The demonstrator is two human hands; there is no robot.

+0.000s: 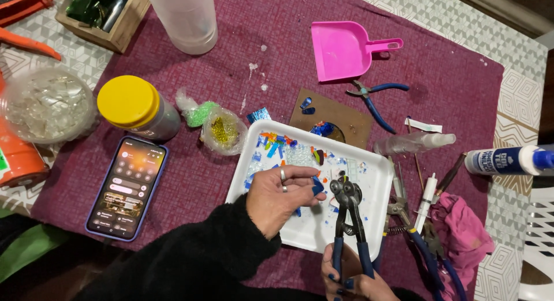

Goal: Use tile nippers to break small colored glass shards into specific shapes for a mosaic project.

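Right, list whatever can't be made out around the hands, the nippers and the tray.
All in the head view:
- Right hand: cut off by the bottom edge; only fingers on the wheeled nippers show.
- Blue glass piece: partly hidden by the left hand; its shape is unclear.
- White tray: near edge hidden by the left hand and black sleeve.
- Glass chips on the tray: too small to count.

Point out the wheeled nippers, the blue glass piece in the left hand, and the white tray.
wheeled nippers point(345, 191), head view, wheel head.
blue glass piece point(317, 186), head view, its middle.
white tray point(378, 182), head view, bare right side.
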